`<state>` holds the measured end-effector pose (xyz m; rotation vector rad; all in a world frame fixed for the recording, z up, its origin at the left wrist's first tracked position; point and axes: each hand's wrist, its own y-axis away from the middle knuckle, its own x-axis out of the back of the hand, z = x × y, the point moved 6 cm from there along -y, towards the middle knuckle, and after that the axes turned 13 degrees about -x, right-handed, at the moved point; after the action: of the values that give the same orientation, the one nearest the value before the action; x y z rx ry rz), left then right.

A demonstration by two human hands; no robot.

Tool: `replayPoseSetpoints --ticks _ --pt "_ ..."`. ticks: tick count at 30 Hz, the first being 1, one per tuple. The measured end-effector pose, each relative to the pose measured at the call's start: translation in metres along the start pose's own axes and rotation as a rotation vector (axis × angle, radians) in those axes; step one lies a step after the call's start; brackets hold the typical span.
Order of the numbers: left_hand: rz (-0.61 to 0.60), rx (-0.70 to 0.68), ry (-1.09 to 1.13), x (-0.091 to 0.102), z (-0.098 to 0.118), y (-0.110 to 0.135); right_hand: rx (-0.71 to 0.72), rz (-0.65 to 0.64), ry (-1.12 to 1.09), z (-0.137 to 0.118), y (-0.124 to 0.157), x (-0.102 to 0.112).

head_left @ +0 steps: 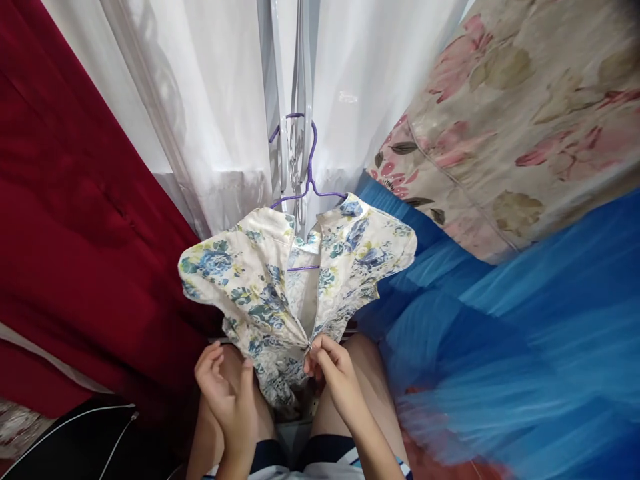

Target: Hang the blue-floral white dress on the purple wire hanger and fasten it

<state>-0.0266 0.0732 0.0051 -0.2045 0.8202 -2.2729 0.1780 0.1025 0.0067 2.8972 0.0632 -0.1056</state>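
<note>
A white dress or top with blue and green flowers (265, 293) hangs on a purple hanger (311, 167) in front of my knees. Its front is parted in a V from the neck down to a zipper pull (309, 345). My right hand (327, 360) pinches that zipper pull at the bottom of the V. Beside the garment's lower left edge, my left hand (227, 393) is held with fingers apart and nothing in it. The garment's lower part drops between my legs and is partly hidden.
White curtains (210, 100) hang behind the hanger, near several pale straps (300, 80). Dark red cloth (100, 220) fills the left side. Blue tulle (480, 353) and a beige floral cloth (505, 133) are at right. A black item with white piping (90, 440) lies at lower left.
</note>
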Motion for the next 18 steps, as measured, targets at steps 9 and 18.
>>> replayPoseSetpoints --ticks 9,18 --pt "-0.605 -0.16 0.157 -0.088 0.015 0.05 -0.059 -0.023 -0.093 0.0 0.02 -0.003" --pt "-0.776 -0.238 0.075 -0.078 0.003 0.027 0.065 -0.013 -0.366 -0.097 -0.016 0.009"
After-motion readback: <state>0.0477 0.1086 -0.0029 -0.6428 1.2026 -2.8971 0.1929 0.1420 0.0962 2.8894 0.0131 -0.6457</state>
